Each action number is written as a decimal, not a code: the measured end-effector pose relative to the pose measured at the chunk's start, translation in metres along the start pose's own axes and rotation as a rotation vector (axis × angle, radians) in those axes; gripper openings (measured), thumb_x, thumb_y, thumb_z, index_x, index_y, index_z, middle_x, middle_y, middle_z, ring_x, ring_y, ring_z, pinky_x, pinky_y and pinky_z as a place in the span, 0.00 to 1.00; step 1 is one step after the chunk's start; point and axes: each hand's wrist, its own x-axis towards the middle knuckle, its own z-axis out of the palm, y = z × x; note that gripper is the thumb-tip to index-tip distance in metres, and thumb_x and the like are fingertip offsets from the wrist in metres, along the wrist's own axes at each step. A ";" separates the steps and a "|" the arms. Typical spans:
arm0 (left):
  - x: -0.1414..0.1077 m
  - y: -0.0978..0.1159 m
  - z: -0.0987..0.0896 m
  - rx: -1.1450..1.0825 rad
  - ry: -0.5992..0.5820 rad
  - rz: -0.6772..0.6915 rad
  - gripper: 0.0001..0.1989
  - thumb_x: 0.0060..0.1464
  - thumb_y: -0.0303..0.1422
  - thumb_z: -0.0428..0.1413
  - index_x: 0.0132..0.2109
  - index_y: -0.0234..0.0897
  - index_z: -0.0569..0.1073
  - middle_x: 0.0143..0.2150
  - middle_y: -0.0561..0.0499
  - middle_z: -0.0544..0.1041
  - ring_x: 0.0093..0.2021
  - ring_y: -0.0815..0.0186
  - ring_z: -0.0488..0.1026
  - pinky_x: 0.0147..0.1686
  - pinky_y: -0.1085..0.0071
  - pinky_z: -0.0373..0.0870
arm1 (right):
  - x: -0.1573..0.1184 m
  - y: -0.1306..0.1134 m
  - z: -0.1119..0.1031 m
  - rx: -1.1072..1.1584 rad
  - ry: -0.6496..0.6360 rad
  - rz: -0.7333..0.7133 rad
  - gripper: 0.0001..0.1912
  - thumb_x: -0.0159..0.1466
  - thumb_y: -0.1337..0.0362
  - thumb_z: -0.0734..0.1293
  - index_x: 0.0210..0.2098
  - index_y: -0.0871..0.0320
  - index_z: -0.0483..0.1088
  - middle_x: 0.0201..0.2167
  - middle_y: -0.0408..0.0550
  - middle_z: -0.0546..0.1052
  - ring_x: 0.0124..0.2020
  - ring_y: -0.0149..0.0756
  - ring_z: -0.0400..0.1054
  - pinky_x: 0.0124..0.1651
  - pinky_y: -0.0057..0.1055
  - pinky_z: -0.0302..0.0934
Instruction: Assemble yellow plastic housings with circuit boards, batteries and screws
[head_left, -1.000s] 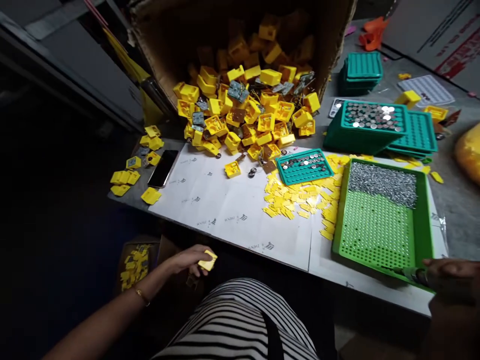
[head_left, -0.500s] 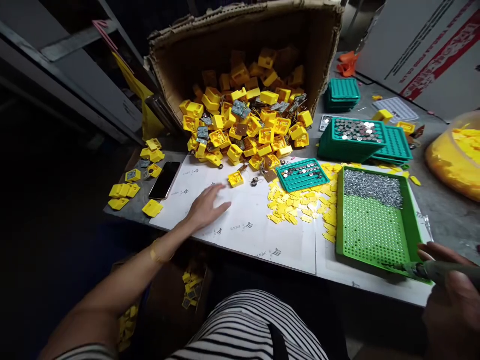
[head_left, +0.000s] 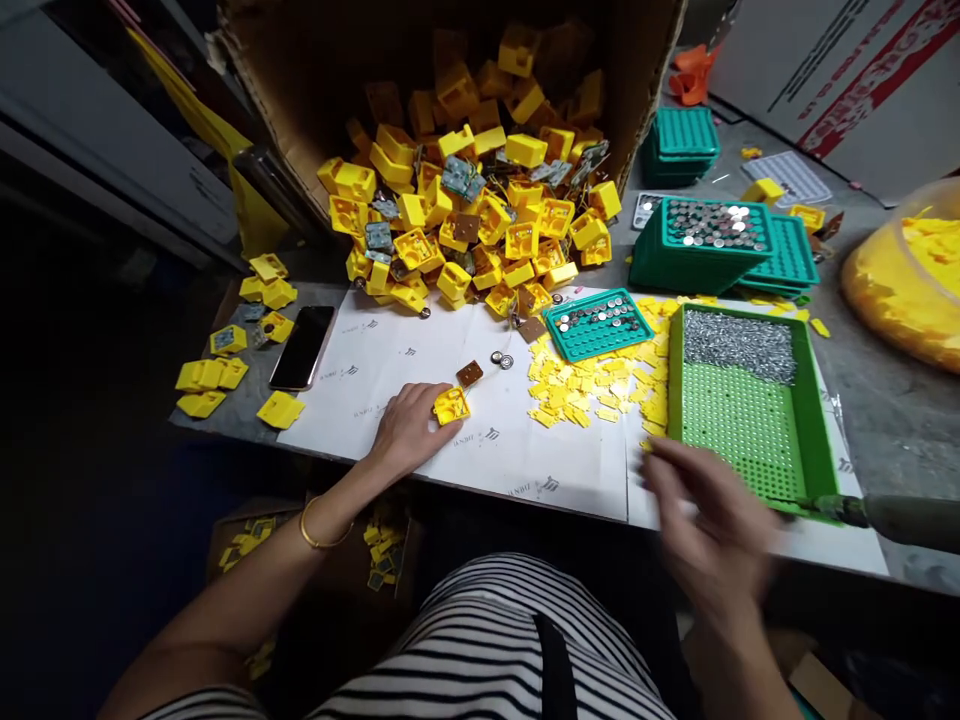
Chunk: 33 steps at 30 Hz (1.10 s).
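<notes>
My left hand (head_left: pixel 411 428) grips a small yellow plastic housing (head_left: pixel 451 405) on the white sheet, its open side up. Thin wires run from it to a brown square piece (head_left: pixel 469 373) and two round metal discs (head_left: pixel 502 359). Blurred by motion, my right hand (head_left: pixel 709 520) hovers left of the green tray's front corner. A bit of yellow shows by its fingertips; whether they hold it is unclear. The electric screwdriver (head_left: pixel 900 520) lies with its tip over the front rim of the green tray (head_left: pixel 821 430), apart from my hand. Flat yellow plastic pieces (head_left: pixel 577 390) are spread between my hands.
A cardboard box (head_left: pixel 259 110) spills yellow housings (head_left: pixel 521 240) at the back. A teal tray (head_left: pixel 600 350) holds button cells; stacked teal trays (head_left: pixel 697 265) stand behind. Small metal screws (head_left: pixel 739 345) fill the green tray's far end. A phone (head_left: pixel 304 348) lies left.
My left hand has taken hold of the yellow housing and drawn it nearer. My right hand has let go of the screwdriver and moved left. The view has shifted slightly.
</notes>
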 end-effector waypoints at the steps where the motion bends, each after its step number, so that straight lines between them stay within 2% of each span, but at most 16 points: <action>1: -0.008 0.000 0.001 0.013 0.009 -0.003 0.24 0.53 0.41 0.57 0.56 0.39 0.69 0.53 0.43 0.74 0.53 0.52 0.68 0.53 0.56 0.64 | 0.011 -0.001 0.020 -0.034 -0.083 -0.013 0.10 0.66 0.63 0.65 0.46 0.56 0.72 0.40 0.49 0.76 0.36 0.35 0.72 0.37 0.31 0.69; 3: -0.019 -0.001 0.003 0.035 0.033 -0.010 0.25 0.54 0.42 0.56 0.57 0.38 0.68 0.53 0.42 0.74 0.53 0.52 0.68 0.53 0.56 0.64 | 0.037 -0.001 0.061 -0.174 -0.289 -0.032 0.11 0.67 0.65 0.62 0.46 0.57 0.73 0.39 0.50 0.77 0.35 0.35 0.73 0.37 0.31 0.66; 5: -0.026 -0.002 0.005 0.040 0.055 -0.016 0.26 0.54 0.42 0.56 0.58 0.37 0.67 0.53 0.42 0.74 0.53 0.52 0.68 0.53 0.56 0.63 | 0.063 -0.001 0.095 -0.359 -0.438 -0.021 0.13 0.68 0.66 0.59 0.48 0.59 0.72 0.42 0.52 0.77 0.37 0.36 0.73 0.41 0.32 0.64; 8: -0.030 -0.003 0.006 0.027 0.083 -0.014 0.27 0.55 0.42 0.56 0.59 0.37 0.66 0.54 0.41 0.74 0.54 0.52 0.67 0.54 0.56 0.62 | 0.091 -0.002 0.130 -0.447 -0.477 0.003 0.13 0.68 0.61 0.59 0.44 0.60 0.73 0.40 0.53 0.77 0.38 0.40 0.72 0.39 0.33 0.61; 12: -0.031 -0.002 0.006 0.011 0.096 -0.016 0.25 0.55 0.41 0.56 0.58 0.39 0.67 0.54 0.42 0.74 0.54 0.52 0.67 0.54 0.56 0.62 | 0.111 -0.002 0.153 -0.511 -0.490 0.035 0.14 0.67 0.57 0.61 0.38 0.59 0.73 0.37 0.54 0.77 0.37 0.42 0.71 0.36 0.32 0.57; 17: -0.032 0.002 0.000 -0.080 0.097 -0.043 0.23 0.54 0.38 0.57 0.56 0.39 0.68 0.52 0.43 0.75 0.54 0.52 0.68 0.54 0.56 0.64 | 0.111 -0.001 0.157 -0.517 -0.513 0.033 0.10 0.65 0.59 0.64 0.44 0.54 0.73 0.43 0.49 0.76 0.39 0.40 0.71 0.35 0.31 0.57; 20: -0.036 0.005 -0.003 -0.275 0.060 -0.143 0.24 0.52 0.37 0.58 0.56 0.39 0.68 0.48 0.45 0.76 0.47 0.57 0.72 0.45 0.63 0.70 | 0.092 0.002 0.147 -0.509 -0.519 -0.043 0.10 0.66 0.60 0.63 0.43 0.54 0.73 0.45 0.48 0.74 0.37 0.37 0.70 0.33 0.29 0.56; 22: -0.038 0.006 -0.004 -0.448 -0.009 -0.245 0.26 0.51 0.38 0.60 0.57 0.40 0.68 0.45 0.46 0.77 0.39 0.62 0.74 0.37 0.68 0.71 | 0.077 0.005 0.137 -0.522 -0.543 -0.122 0.11 0.68 0.61 0.60 0.43 0.54 0.73 0.44 0.49 0.74 0.37 0.36 0.70 0.32 0.29 0.56; 26: -0.037 0.009 -0.006 -0.753 -0.140 -0.381 0.30 0.46 0.39 0.64 0.56 0.37 0.68 0.42 0.48 0.77 0.34 0.67 0.73 0.33 0.72 0.72 | 0.060 0.006 0.124 -0.489 -0.600 -0.225 0.14 0.69 0.60 0.58 0.45 0.55 0.74 0.45 0.51 0.75 0.42 0.38 0.69 0.39 0.30 0.60; 30: -0.035 0.015 -0.015 -1.149 -0.377 -0.514 0.28 0.50 0.37 0.63 0.57 0.37 0.67 0.46 0.46 0.76 0.29 0.70 0.75 0.26 0.75 0.72 | 0.065 0.000 0.122 -0.490 -0.642 -0.130 0.14 0.69 0.62 0.59 0.46 0.56 0.75 0.43 0.51 0.76 0.39 0.39 0.70 0.38 0.31 0.60; 33: -0.036 0.021 -0.015 -1.432 -0.474 -0.640 0.25 0.52 0.33 0.61 0.56 0.37 0.66 0.49 0.44 0.76 0.34 0.65 0.80 0.33 0.73 0.75 | 0.071 -0.007 0.122 -0.548 -0.675 -0.049 0.13 0.68 0.63 0.60 0.46 0.56 0.75 0.42 0.51 0.76 0.37 0.39 0.71 0.35 0.32 0.58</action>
